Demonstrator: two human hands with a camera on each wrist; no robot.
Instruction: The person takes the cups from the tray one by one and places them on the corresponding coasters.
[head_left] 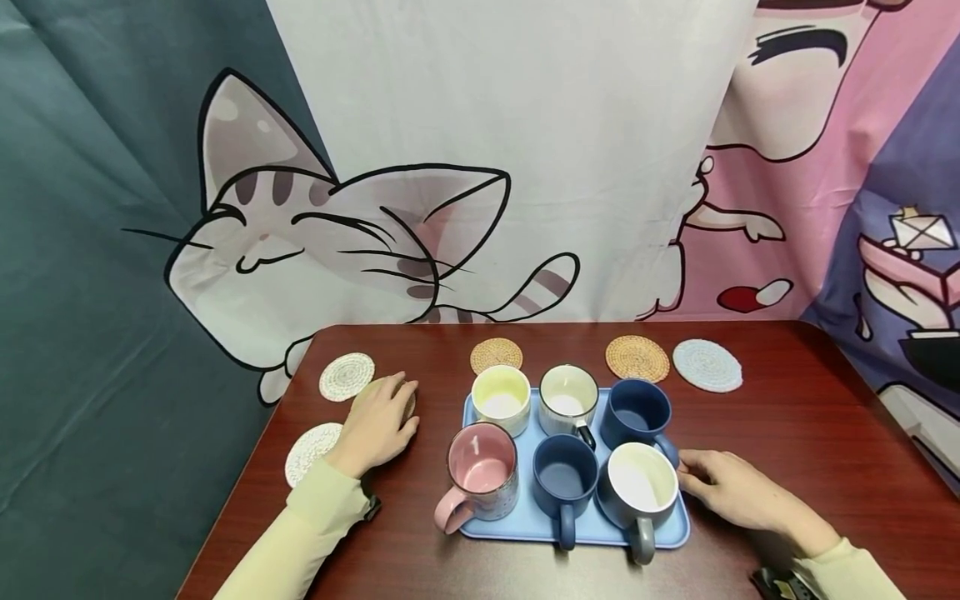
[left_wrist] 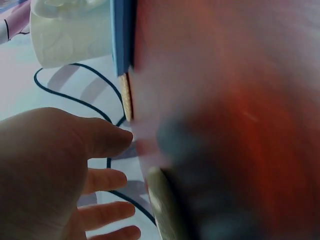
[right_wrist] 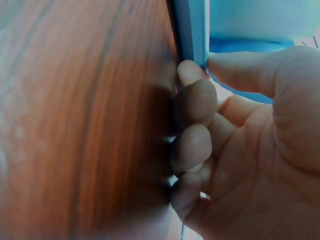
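Note:
My left hand [head_left: 377,423], fingers straight and spread, hovers over a woven coaster [head_left: 409,407] mostly hidden beneath it. In the left wrist view the fingertips are apart from the coaster's [left_wrist: 162,202] edge. At the right end of a blue tray [head_left: 517,528], my right hand [head_left: 738,490] pinches the rim between thumb and index finger. On the tray stand a pale yellow mug [head_left: 501,417], a white mug [head_left: 564,417], two navy mugs [head_left: 633,427], a pink mug [head_left: 501,500] and a grey mug [head_left: 624,508] with a white inside.
Two white woven coasters [head_left: 347,377] lie at the table's left side. Behind the tray are two tan coasters [head_left: 637,358] and a pale blue one [head_left: 707,365]. A printed cat cloth [head_left: 540,125] hangs along the table's [head_left: 817,400] back edge.

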